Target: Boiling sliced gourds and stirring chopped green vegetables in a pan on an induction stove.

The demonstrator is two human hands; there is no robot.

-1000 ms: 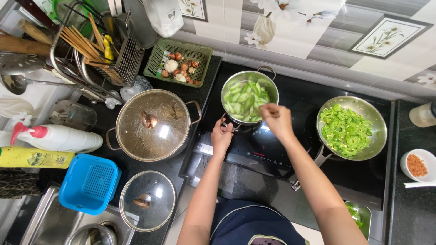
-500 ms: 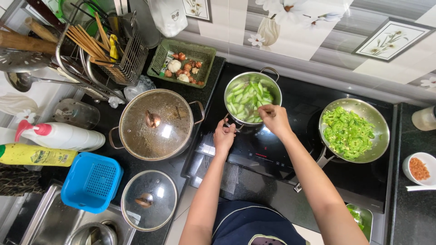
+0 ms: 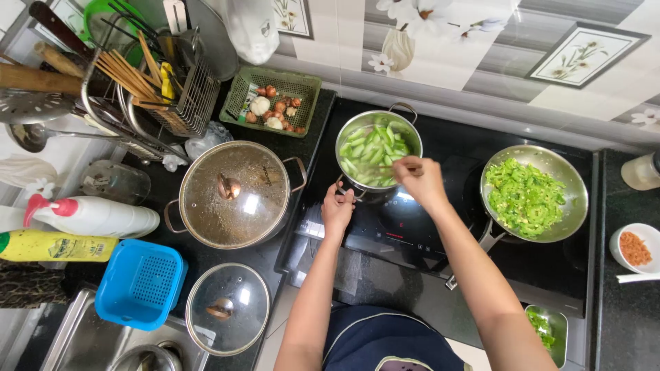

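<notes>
Right at the middle of the frame, the right hand (image 3: 421,180) hovers over the near rim of a steel pot (image 3: 378,151), its fingers pinched together on what looks like a pair of chopsticks (image 3: 393,167) whose tips reach into the pale green vegetable slices (image 3: 371,150) filling the pot. Just below and to the left, the left hand (image 3: 337,209) is closed around the pot's near side handle, steadying it. The pot stands on a black cooktop (image 3: 405,233) set in the dark surface (image 3: 622,309).

To the right of the pot, well apart from both hands, a steel pan (image 3: 574,199) holds chopped bright green vegetables (image 3: 526,196). At the right edge sits a small white bowl (image 3: 619,240) with orange-pink bits inside, and near the lower right a small steel container (image 3: 560,323) holds some greens.

Left of the pot stands a large lidded pot (image 3: 234,194) with a glass lid, and below it a second glass lid (image 3: 227,309) lies flat. A blue plastic basket (image 3: 141,284) sits beside that lid. Above, in the upper middle, a green basket (image 3: 302,82) holds garlic and shallots. A wire rack (image 3: 189,93) of utensils fills the upper left, with a white spray bottle (image 3: 96,216) and a yellow bottle (image 3: 55,245) lying at the left edge.
</notes>
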